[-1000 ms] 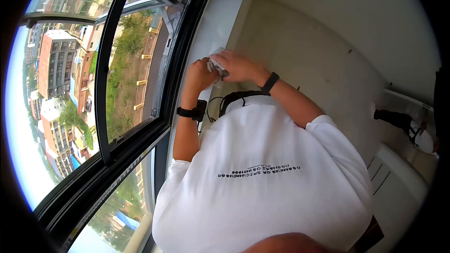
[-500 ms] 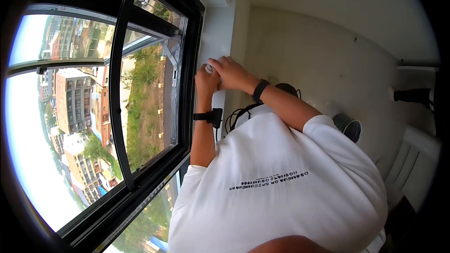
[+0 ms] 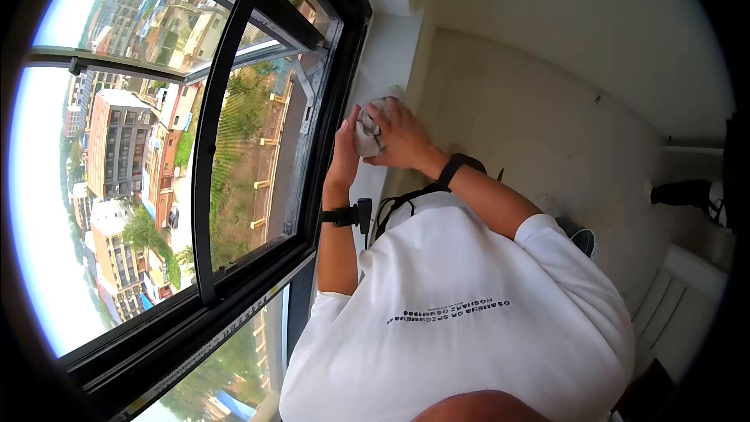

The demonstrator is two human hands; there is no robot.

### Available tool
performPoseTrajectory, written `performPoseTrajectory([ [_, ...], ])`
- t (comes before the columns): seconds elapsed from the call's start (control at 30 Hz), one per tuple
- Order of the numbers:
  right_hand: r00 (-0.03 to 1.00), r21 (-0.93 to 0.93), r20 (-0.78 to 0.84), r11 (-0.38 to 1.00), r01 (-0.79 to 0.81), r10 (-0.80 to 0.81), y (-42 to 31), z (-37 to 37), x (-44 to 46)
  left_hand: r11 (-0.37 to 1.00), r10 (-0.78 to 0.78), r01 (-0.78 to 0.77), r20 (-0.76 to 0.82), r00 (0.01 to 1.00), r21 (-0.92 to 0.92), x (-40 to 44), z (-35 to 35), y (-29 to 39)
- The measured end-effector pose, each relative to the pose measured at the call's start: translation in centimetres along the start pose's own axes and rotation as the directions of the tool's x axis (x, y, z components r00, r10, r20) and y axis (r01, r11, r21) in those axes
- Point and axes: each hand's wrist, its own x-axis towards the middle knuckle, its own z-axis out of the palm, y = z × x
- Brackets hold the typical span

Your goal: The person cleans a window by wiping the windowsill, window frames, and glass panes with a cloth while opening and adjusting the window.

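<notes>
A crumpled whitish-grey cloth [image 3: 367, 134] is bunched between my two hands above the white window sill. My right hand [image 3: 404, 139] grips it from the right, with bent fingers spread over its top. On the other side, my left hand [image 3: 344, 155] presses against the cloth with its fingers fairly straight, helping to hold it. The cloth's underside and parts of its edges are hidden by my hands. Each wrist wears a black band, and the left one carries a small black box [image 3: 364, 216].
The black-framed window [image 3: 205, 148] stands close on my left, with a sash tilted outward and buildings far below. Behind my right forearm are a dark object [image 3: 469, 162] and black cables. A dark bucket-like container [image 3: 580, 239] is by my right sleeve. Another person's dark sleeve or leg [image 3: 680, 191] shows at far right.
The cloth, earlier a small wad mostly hidden in my closed hands, now shows as a larger bundle. My hands have moved apart and their fingers have spread. The view has tilted slightly.
</notes>
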Motion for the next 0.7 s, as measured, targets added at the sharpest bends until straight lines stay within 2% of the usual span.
performPoseTrajectory([
  [0.03,1.000,-0.009,-0.006,1.000,-0.005,0.005,-0.4,0.1,-0.2,0.984,0.019,-0.016,-0.018,1.000,0.175,-0.7,0.4,0.3],
  [0.07,0.999,0.004,0.033,1.000,-0.020,0.019,-0.5,0.2,-0.2,0.938,-0.020,0.037,-0.052,0.998,0.346,-1.4,0.3,1.1],
  [0.1,0.997,0.018,0.074,0.999,-0.037,0.036,-0.7,0.0,0.2,0.831,0.067,-0.048,-0.014,0.998,0.554,-1.7,0.2,2.2],
  [0.17,0.981,0.029,0.174,0.996,-0.090,0.083,-0.6,-0.8,0.6,0.643,0.251,-0.165,-0.002,0.968,0.747,-2.3,0.7,4.2],
  [0.2,0.968,0.023,0.224,0.992,-0.121,0.113,-0.4,-1.3,1.1,0.560,0.344,-0.155,-0.058,0.937,0.814,-2.5,1.2,5.1],
  [0.23,0.953,0.016,0.269,0.988,-0.151,0.141,0.0,-1.6,1.8,0.495,0.393,-0.153,-0.063,0.918,0.856,-2.5,1.0,5.3],
  [0.33,0.986,0.026,0.143,0.995,-0.095,0.091,3.2,-1.8,2.6,0.300,0.501,-0.162,-0.011,0.865,0.940,-2.5,-0.9,4.6],
  [0.4,0.988,0.153,0.066,0.978,-0.145,0.136,6.1,-2.9,4.5,0.167,0.470,-0.142,0.048,0.882,0.976,-3.4,-1.4,2.9],
  [0.43,0.992,0.138,0.016,0.983,-0.123,0.122,8.6,-2.7,6.0,0.099,0.462,-0.145,0.084,0.883,0.984,-3.3,-1.5,2.0],
  [0.47,0.994,0.123,-0.032,0.988,-0.096,0.101,11.3,-1.9,7.5,0.164,0.409,-0.131,0.054,0.911,0.978,-3.4,-2.1,0.5],
  [0.5,0.995,0.112,-0.073,0.992,-0.063,0.071,12.8,-1.0,8.4,0.072,0.408,-0.151,0.109,0.906,0.986,-3.9,-2.8,-0.8],
  [0.57,0.994,0.057,-0.011,0.992,-0.108,0.109,14.3,-0.1,10.2,-0.113,0.412,-0.187,0.217,0.885,0.976,-4.1,-3.6,-2.1],
  [0.7,0.966,-0.056,0.126,0.974,-0.220,0.225,12.0,-1.2,11.1,-0.041,0.398,-0.095,0.103,0.912,0.995,-3.8,-2.3,-2.4],
])
